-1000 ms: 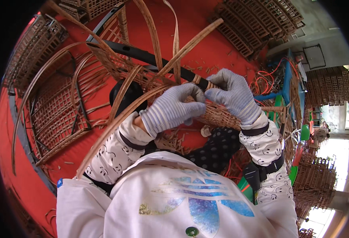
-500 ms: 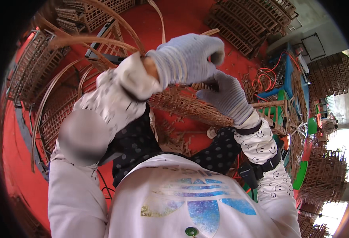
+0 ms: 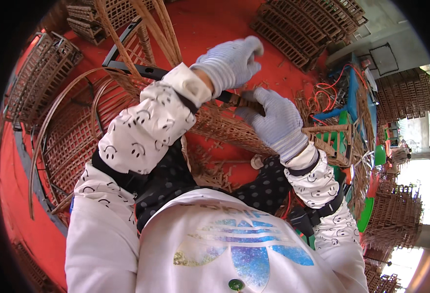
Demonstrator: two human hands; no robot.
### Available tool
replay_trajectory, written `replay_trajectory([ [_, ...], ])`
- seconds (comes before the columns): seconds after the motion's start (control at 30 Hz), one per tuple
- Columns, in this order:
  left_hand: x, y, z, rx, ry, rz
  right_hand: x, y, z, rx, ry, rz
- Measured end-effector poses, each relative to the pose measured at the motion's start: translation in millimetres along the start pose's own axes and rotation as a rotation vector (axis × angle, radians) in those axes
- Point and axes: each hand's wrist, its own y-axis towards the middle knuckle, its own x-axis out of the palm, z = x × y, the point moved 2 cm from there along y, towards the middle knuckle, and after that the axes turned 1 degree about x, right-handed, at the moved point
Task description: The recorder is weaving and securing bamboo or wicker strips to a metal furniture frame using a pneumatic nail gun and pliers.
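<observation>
Hands, two, gloved in pale striped knit, apart from each other. The left hand [image 3: 232, 61] was on the far side of the bar [image 3: 150, 72]; the right hand [image 3: 277, 119] was clamped on the bar at its right part.

Surroundings: one red floor [image 3: 220, 24], littered with scraps [image 3: 215, 171] on the near side of the bar. Lattice stacks, brown: one [image 3: 307, 31] beyond the bar and to its right, one [image 3: 46, 73] to its left, one [image 3: 405, 95] well off to its right. One woven panel [image 3: 75, 141], flat on the floor, left of the bar. One blue table [image 3: 355, 95] with orange tubing [image 3: 328, 95], right of the bar. Bright windows [image 3: 415, 188], farther right again.

Pose: left sleeve [image 3: 144, 129], white with printed smiling faces, crossed over the bar; the left fingers were curled, and whether they pinched a strand could not be told. The right wrist was on the near side, thumb and forefinger about the bar.

Work: bar black, smooth, bound with brown strip beside the right hand; brown weave [image 3: 229, 129] on its near side, long loose strands [image 3: 161, 31] arching up and away from its left part.
</observation>
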Motion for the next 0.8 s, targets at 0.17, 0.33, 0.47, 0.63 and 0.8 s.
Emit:
replay_trajectory([
  [0.17, -13, -90, 20, 0.409, -0.073, 0.333, -5, 10, -4, 0.027, 0.099, -0.213],
  [0.33, 11, -144, 6, 0.026, 0.178, 0.184, -1, 15, -1, 0.015, 0.207, -0.178],
  [0.47, 46, -154, -12, -0.067, 0.283, 0.151, 3, 16, 6, 0.064, 0.312, -0.241],
  [0.63, 64, -164, -22, -0.122, 0.267, 0.08, 5, 22, 11, 0.07, 0.556, -0.351],
  [0.8, 53, -159, -13, -0.16, -0.211, 0.133, 5, 28, 16, 0.12, 0.729, -0.447],
])
